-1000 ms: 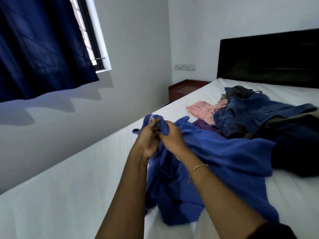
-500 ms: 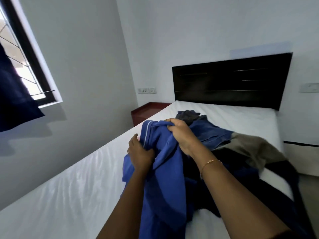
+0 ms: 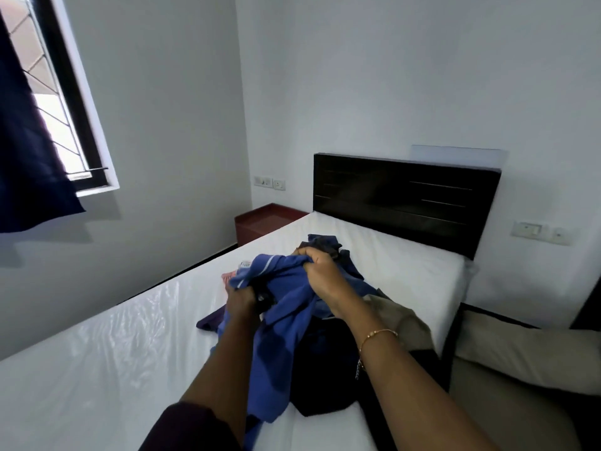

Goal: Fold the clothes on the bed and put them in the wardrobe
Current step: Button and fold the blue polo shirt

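Raised higher than half a second ago, the blue shirt [image 3: 286,307] hangs over the bed [image 3: 97,369], at centre. Left hand [image 3: 239,299] grips the collar edge at 9 o'clock; right hand [image 3: 320,276] bunches fabric at 12 o'clock. Finding both shoulder seams and shaking it flat should help folding. Unfolded clothes [image 3: 325,245] lie behind.

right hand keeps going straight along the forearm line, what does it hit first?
Probably the dark clothes pile just beyond the knuckles of the right hand, which grips the blue shirt. Past that, bare mattress, then headboard. Depth is unclear.
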